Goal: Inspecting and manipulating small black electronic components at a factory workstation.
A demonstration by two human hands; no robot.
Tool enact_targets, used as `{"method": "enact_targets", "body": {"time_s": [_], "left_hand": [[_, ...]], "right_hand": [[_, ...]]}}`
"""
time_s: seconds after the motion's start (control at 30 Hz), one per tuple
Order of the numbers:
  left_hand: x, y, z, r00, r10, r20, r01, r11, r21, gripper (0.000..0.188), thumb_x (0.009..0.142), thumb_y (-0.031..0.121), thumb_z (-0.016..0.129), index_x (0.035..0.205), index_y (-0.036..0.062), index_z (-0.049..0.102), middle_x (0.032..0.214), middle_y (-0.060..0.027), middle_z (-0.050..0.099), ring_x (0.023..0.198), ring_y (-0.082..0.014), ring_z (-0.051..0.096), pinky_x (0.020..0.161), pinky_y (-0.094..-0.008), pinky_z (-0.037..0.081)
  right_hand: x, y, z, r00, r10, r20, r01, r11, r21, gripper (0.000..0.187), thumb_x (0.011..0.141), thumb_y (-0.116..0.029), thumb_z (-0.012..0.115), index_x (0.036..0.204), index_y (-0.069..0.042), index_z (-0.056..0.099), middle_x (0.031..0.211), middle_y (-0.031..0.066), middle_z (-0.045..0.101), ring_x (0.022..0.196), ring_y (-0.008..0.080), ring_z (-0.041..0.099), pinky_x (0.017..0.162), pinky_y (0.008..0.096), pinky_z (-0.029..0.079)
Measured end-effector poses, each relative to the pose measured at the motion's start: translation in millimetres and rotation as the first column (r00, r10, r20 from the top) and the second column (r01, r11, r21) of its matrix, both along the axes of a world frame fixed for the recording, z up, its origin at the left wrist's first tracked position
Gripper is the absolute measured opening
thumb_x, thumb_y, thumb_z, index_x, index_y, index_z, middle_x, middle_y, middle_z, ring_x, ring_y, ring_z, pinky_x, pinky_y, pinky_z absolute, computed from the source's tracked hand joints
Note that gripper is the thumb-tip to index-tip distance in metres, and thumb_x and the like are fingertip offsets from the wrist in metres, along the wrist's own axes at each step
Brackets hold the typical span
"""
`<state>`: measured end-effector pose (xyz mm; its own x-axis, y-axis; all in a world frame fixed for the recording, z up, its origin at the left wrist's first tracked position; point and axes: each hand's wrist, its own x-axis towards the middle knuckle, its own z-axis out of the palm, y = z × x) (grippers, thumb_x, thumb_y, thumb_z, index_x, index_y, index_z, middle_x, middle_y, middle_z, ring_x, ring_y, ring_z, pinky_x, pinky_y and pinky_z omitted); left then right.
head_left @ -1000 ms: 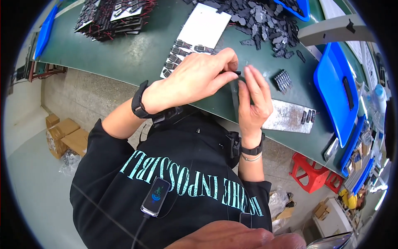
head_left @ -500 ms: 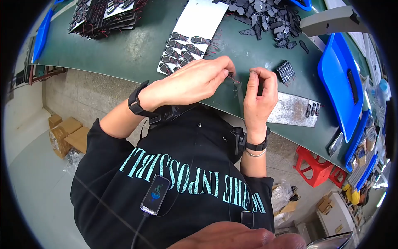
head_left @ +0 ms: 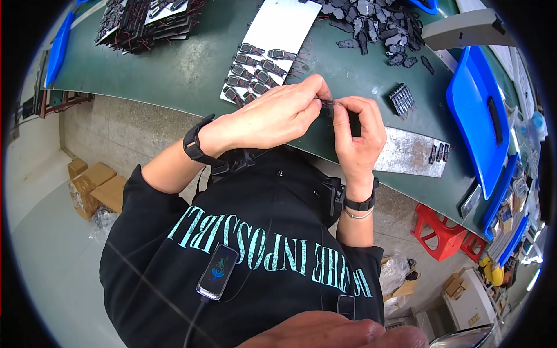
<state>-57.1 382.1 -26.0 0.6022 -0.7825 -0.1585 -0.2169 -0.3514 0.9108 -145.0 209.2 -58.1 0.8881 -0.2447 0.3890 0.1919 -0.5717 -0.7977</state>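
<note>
My left hand (head_left: pixel 278 113) is closed in a pinch on a small black part with thin red wires (head_left: pixel 327 104), mostly hidden by the fingers. The thumb and forefinger of my right hand (head_left: pixel 362 130) meet at the wire end of that part, close to the left fingertips. Just beyond my left hand lies a white board (head_left: pixel 284 26) bearing rows of black oval modules (head_left: pixel 246 73) with red wires. Below and right of my right hand, a metal plate (head_left: pixel 406 152) carries three small black pieces (head_left: pixel 439 153).
A cluster of small black parts with wires (head_left: pixel 401 100) sits right of my right hand. Flat black pieces (head_left: pixel 389 35) are heaped at the far side. Stacked loaded boards (head_left: pixel 148 29) stand far left. A blue tray (head_left: pixel 476 110) and grey curved arm (head_left: pixel 464 29) are at right.
My right hand has moved left and its fingertips now meet the wires by my left fingers. My left hand has stayed nearly in place, still holding the small black part.
</note>
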Motion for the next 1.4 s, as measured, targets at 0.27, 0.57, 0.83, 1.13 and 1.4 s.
{"method": "enact_targets", "body": {"time_s": [0.27, 0.57, 0.83, 1.13, 1.4], "left_hand": [[0.3, -4.0, 11.3, 0.995, 0.058, -0.078, -0.055, 0.998, 0.043, 0.021, 0.103, 0.018, 0.050, 0.113, -0.0013, 0.050, 0.090, -0.0134, 0.058, 0.079, -0.0214, 0.058, 0.074, -0.0366, 0.047], [-0.6, -5.5, 7.9, 0.997, 0.077, -0.021, -0.077, 0.997, -0.002, 0.020, 0.100, 0.017, 0.054, 0.110, -0.0005, 0.050, 0.087, -0.0135, 0.058, 0.076, -0.0221, 0.058, 0.071, -0.0364, 0.047], [-1.1, -12.7, 20.5, 0.995, 0.037, 0.093, -0.049, 0.991, 0.125, 0.020, 0.098, 0.016, 0.057, 0.107, -0.0002, 0.048, 0.084, -0.0151, 0.062, 0.073, -0.0304, 0.062, 0.067, -0.0407, 0.049], [15.4, -15.6, 18.6, 0.992, -0.095, 0.086, 0.099, 0.994, -0.040, 0.019, 0.100, 0.018, 0.057, 0.106, 0.0010, 0.052, 0.075, -0.0123, 0.059, 0.067, -0.0285, 0.060, 0.064, -0.0405, 0.048], [89.5, -59.6, 14.3, 0.626, -0.166, 0.762, 0.005, 0.978, 0.209, 0.022, 0.091, 0.022, 0.066, 0.090, 0.0000, 0.067, 0.087, -0.0180, 0.069, 0.084, -0.0368, 0.069, 0.075, -0.0467, 0.054]], "right_hand": [[-2.1, -0.6, -0.5, 1.000, 0.011, -0.019, -0.010, 0.999, 0.040, 0.009, 0.087, -0.001, 0.072, 0.092, -0.001, 0.064, 0.091, 0.0088, 0.065, 0.081, 0.0189, 0.063, 0.074, 0.0291, 0.050], [-3.4, -3.3, -0.2, 0.991, 0.095, -0.090, -0.070, 0.966, 0.249, 0.008, 0.090, 0.000, 0.071, 0.095, -0.001, 0.065, 0.096, 0.0053, 0.065, 0.084, 0.0125, 0.060, 0.075, 0.0247, 0.048], [-6.0, -7.2, 1.5, 0.960, 0.191, -0.206, -0.046, 0.831, 0.555, 0.008, 0.094, -0.001, 0.069, 0.100, 0.001, 0.064, 0.103, 0.0017, 0.063, 0.090, 0.0081, 0.057, 0.080, 0.0214, 0.046], [-10.9, -11.6, 4.8, 0.962, 0.228, -0.147, -0.033, 0.638, 0.769, 0.009, 0.095, -0.003, 0.068, 0.102, -0.001, 0.063, 0.095, -0.0007, 0.062, 0.082, 0.0063, 0.058, 0.074, 0.0213, 0.047], [-8.3, -16.8, -10.3, 0.997, 0.044, -0.056, 0.026, 0.507, 0.862, 0.008, 0.100, -0.007, 0.061, 0.106, -0.001, 0.060, 0.100, 0.0081, 0.066, 0.093, 0.0168, 0.064, 0.095, 0.0342, 0.050]]}}
